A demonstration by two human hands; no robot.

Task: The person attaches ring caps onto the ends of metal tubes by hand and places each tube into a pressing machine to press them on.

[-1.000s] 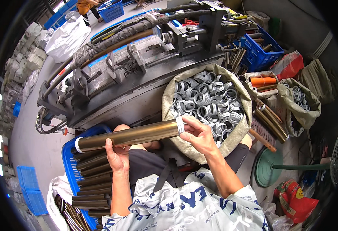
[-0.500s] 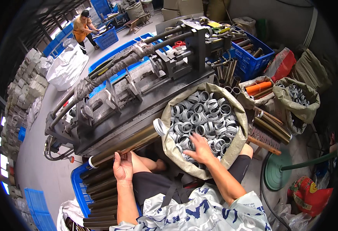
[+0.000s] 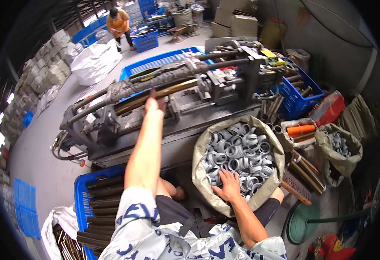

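Observation:
My left arm reaches forward over the dark metal machine [image 3: 190,113]. There my left hand [image 3: 154,105], blurred by motion, has its fingers at a long bronze-coloured tube [image 3: 179,88], which lies lengthwise in the machine's bed. The hand covers the tube's middle and appears to grip it; part of the fingers is hidden. My right hand [image 3: 229,186] rests with fingers spread on top of a heap of grey rings [image 3: 235,151], holding none that I can make out. The rings fill a beige woven sack [image 3: 200,182] in front of my right leg.
Left of my legs, a blue crate [image 3: 80,190] holds several dark tubes [image 3: 105,203]. Right stand sacks with tubes and rings, a blue crate [image 3: 300,102] and a green round base [image 3: 303,222]. Another person [image 3: 118,26] stands at the far left by a blue crate.
My left hand has carried the tube from beside my lap forward and up into the machine. My right hand stays at the ring heap, now lying on it. The view has shifted.

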